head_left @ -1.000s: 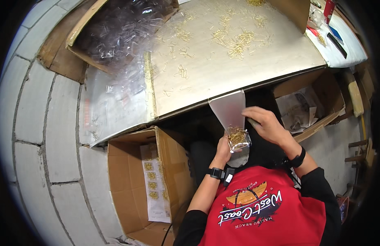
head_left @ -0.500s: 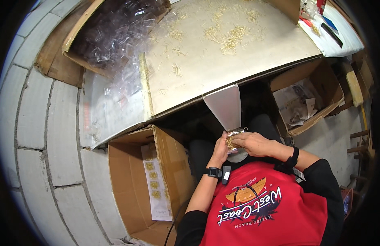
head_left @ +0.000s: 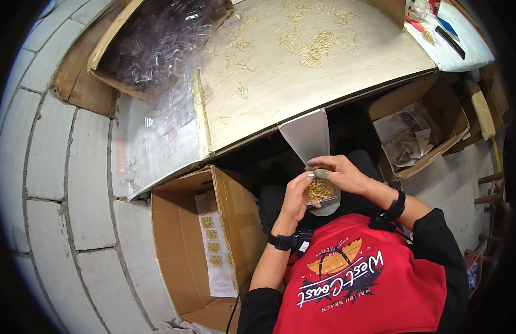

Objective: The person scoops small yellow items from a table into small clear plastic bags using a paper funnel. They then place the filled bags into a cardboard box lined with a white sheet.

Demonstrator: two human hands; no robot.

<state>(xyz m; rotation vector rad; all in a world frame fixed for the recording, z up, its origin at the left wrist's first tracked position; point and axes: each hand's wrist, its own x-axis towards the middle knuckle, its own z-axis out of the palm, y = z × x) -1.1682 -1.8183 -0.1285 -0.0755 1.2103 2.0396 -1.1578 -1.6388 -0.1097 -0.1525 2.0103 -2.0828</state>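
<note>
A small clear plastic box (head_left: 322, 194) filled with thin gold-coloured metal hooks is held over my lap, just below the lower end of a whitish chute (head_left: 308, 133). My left hand (head_left: 294, 199) grips the box along its left side, with the thumb at the far edge. My right hand (head_left: 347, 174) curls over the box's far right edge, fingers bent and closed against it. A tan cover (head_left: 322, 174) sits on one of its digits. The fingertips of both hands nearly meet, and whatever lies between them is too small to make out.
Loose gold hooks (head_left: 319, 50) lie scattered on the tabletop (head_left: 258, 114). Many clear plastic boxes (head_left: 163, 50) spill from a carton at the far left. An open carton (head_left: 174, 261) with bagged hooks stands left; another carton (head_left: 458, 136) sits under the table's right side.
My right hand has moved from over the hooks to the box's far edge, uncovering the contents. My left hand has shifted slightly left. The whole view has shifted a little.
</note>
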